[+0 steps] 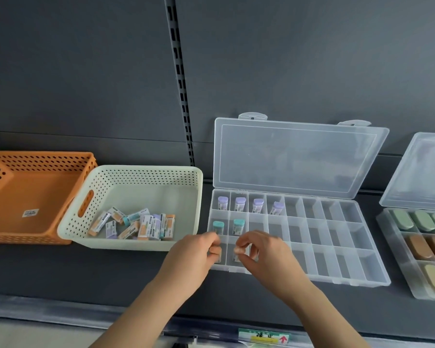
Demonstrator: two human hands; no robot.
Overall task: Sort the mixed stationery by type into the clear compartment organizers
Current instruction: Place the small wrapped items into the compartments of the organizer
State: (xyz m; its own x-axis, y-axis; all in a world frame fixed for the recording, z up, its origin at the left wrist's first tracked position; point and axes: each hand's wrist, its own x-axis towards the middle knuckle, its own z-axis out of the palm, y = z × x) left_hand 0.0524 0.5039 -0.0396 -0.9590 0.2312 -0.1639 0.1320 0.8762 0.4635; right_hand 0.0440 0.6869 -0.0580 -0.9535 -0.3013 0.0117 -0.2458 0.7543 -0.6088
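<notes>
A clear compartment organizer [337,247] lies open on the dark shelf, its lid leaning back. Its top row holds several purple-capped lead tubes [240,204]; the middle row holds two teal-capped tubes [238,226]. My left hand [195,254] pinches an orange-capped tube [217,250] over the bottom-left compartment. My right hand [259,249] pinches another orange-capped tube [237,251] over the compartment beside it. A cream perforated basket [141,177] to the left holds a loose pile of mixed tubes [136,226].
An orange basket [35,187] with only a label in it stands at far left, partly under the cream one. A second open organizer [397,249] with green, brown and yellow oval erasers sits at the right edge. The shelf's front edge carries a price label [263,337].
</notes>
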